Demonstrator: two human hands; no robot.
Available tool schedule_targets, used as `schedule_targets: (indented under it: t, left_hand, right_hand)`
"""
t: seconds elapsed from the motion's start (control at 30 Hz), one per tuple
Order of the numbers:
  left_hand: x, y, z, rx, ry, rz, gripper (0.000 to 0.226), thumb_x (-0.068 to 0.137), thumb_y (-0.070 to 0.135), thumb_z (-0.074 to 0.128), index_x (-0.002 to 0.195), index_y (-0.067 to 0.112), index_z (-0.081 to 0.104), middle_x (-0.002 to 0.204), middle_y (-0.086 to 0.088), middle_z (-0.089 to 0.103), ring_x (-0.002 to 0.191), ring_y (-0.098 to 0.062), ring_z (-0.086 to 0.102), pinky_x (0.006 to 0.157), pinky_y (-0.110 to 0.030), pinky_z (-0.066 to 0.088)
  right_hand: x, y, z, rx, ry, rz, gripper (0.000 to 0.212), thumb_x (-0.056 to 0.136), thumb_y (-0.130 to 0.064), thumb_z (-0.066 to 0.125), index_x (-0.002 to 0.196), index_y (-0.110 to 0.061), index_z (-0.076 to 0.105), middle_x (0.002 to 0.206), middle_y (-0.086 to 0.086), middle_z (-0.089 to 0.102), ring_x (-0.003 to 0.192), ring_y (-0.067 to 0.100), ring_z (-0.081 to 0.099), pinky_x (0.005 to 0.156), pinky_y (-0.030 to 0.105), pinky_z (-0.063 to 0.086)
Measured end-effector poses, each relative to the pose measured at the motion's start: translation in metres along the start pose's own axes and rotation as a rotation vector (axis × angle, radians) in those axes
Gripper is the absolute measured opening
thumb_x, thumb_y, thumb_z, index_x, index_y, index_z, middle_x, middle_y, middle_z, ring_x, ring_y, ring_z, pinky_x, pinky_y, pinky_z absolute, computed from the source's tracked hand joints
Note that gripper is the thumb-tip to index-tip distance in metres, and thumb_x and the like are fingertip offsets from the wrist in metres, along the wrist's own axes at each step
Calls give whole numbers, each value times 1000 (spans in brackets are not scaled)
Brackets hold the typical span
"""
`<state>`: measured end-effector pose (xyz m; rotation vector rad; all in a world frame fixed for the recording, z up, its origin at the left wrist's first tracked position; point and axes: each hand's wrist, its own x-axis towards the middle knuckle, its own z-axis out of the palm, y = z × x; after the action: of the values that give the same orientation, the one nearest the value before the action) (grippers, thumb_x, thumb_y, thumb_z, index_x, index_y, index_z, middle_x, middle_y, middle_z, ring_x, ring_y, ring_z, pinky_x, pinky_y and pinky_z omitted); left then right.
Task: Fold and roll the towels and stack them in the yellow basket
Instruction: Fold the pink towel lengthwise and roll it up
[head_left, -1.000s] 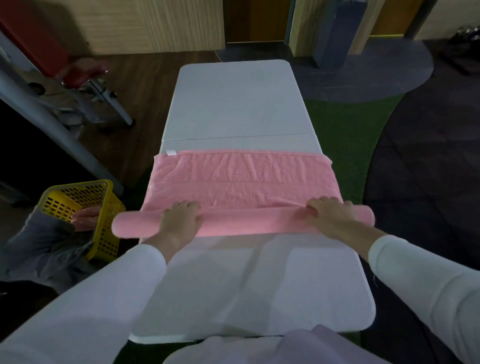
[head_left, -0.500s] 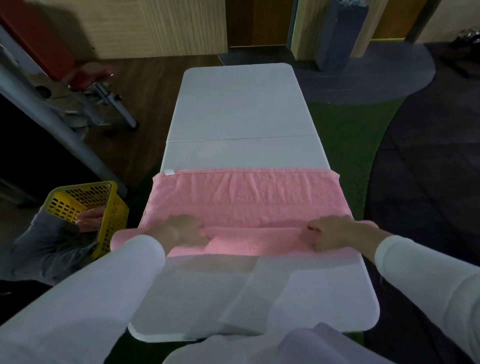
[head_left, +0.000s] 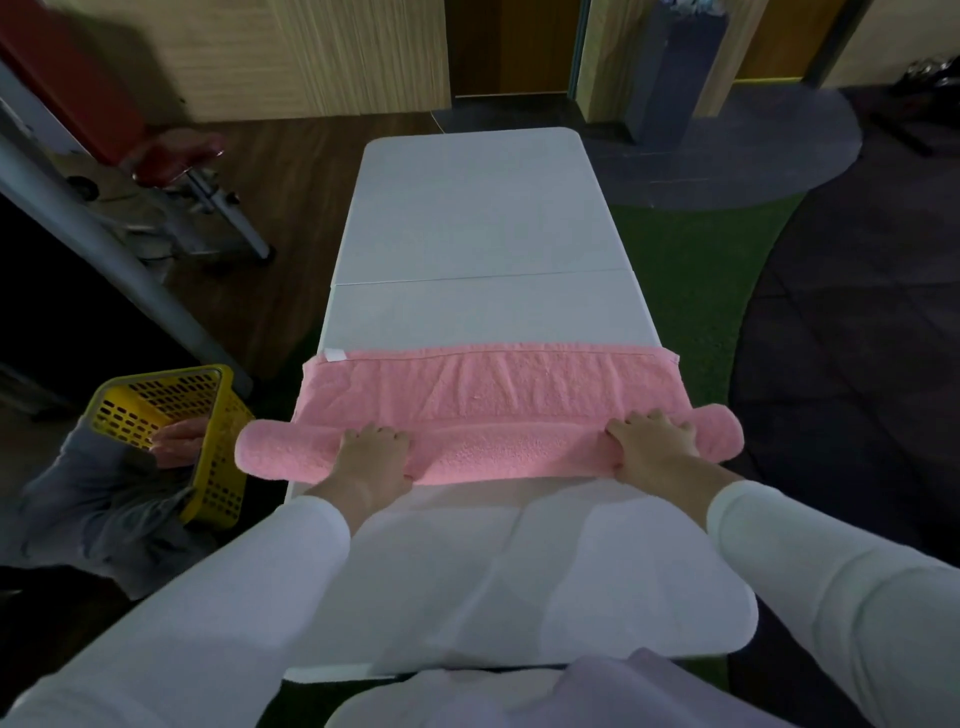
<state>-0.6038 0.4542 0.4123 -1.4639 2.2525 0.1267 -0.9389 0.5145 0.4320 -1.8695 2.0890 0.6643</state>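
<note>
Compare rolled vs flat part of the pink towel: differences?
The rolled part is a thick cylinder nearest the person; the flat part lies thin beyond it. The rolled part sticks out farther sideways than the flat part. The left hand and right hand hold the rolled part, not the flat part, which bears a white tag. Both are one pink towel.

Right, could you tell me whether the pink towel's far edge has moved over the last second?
Yes. The pink towel has slid toward the person: the bare strip between its far edge and the table seam is wider now.
</note>
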Motion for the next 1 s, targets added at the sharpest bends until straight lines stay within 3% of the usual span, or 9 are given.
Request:
schedule_targets:
  t: [0.13, 0.23, 0.3, 0.37, 0.5, 0.6, 0.8, 0.9, 1.0]
  left_hand:
    - [-9, -11, -16, -227, -367, 28, 46, 80, 60, 52, 120, 38, 59, 112, 6, 64, 100, -23, 59, 91, -39, 47]
    - [-20, -15, -26, 35, -109, 29, 39, 67, 64, 39, 83, 36, 61, 83, 15, 62, 83, -22, 57, 82, -42, 42]
    - [-17, -13, -27, -15, 135, -37, 26, 84, 48, 48, 99, 30, 59, 104, 10, 62, 101, -25, 57, 79, -38, 42]
    - [-11, -12, -24, -226, 263, -128, 32, 98, 34, 41, 125, 24, 56, 126, 1, 59, 116, -24, 53, 90, -41, 44]
    - [-9, -7, 6, -208, 181, -55, 54, 98, 49, 43, 144, 22, 41, 143, -2, 50, 130, -24, 46, 107, -42, 38]
    - [-5, -7, 16, -98, 130, -40, 73, 92, 48, 57, 152, 20, 25, 152, -4, 36, 138, -25, 36, 114, -41, 31]
    - [5, -21, -5, -14, 200, -220, 41, 96, 35, 53, 135, 24, 43, 130, -5, 51, 120, -28, 46, 92, -40, 42]
    - [5, -27, -11, -246, 277, -295, 34, 96, 12, 46, 130, 18, 42, 106, -7, 62, 90, -27, 58, 66, -37, 46]
    - [4, -29, -5, -444, 301, -270, 36, 101, 21, 43, 136, 18, 35, 91, -7, 62, 75, -24, 58, 60, -37, 50]
  right_hand:
    - [-2, 11, -8, -75, -245, -78, 47, 81, -47, 60, 126, -35, 52, 109, -6, 57, 106, 22, 53, 84, 41, 43]
    - [-1, 17, -13, -30, -196, 2, 41, 83, -41, 55, 124, -38, 54, 120, -4, 56, 112, 23, 52, 84, 39, 41]
    - [1, 17, -13, 58, 94, 89, 38, 90, -34, 50, 127, -35, 54, 131, 2, 51, 122, 29, 46, 95, 45, 40]
    - [4, 17, -11, 212, 226, 97, 40, 96, -37, 45, 135, -30, 48, 138, 5, 47, 126, 30, 43, 98, 47, 39]
    - [0, 6, -1, 188, 63, -6, 67, 90, -46, 59, 147, -25, 30, 152, 3, 32, 136, 30, 33, 101, 50, 39]
    - [3, 5, 5, 93, 163, 23, 66, 88, -41, 63, 145, -26, 32, 147, 5, 36, 132, 30, 37, 99, 47, 42]
    - [21, 4, -10, 97, 239, 131, 42, 94, -39, 55, 133, -24, 44, 122, 11, 46, 110, 33, 49, 75, 40, 45]
    - [29, 2, -17, 380, 321, 188, 44, 99, -24, 44, 141, -21, 32, 98, 9, 54, 83, 31, 56, 64, 37, 43]
    - [35, -1, -18, 553, 314, 130, 51, 99, -23, 43, 146, -22, 24, 100, 8, 59, 79, 27, 57, 67, 39, 50]
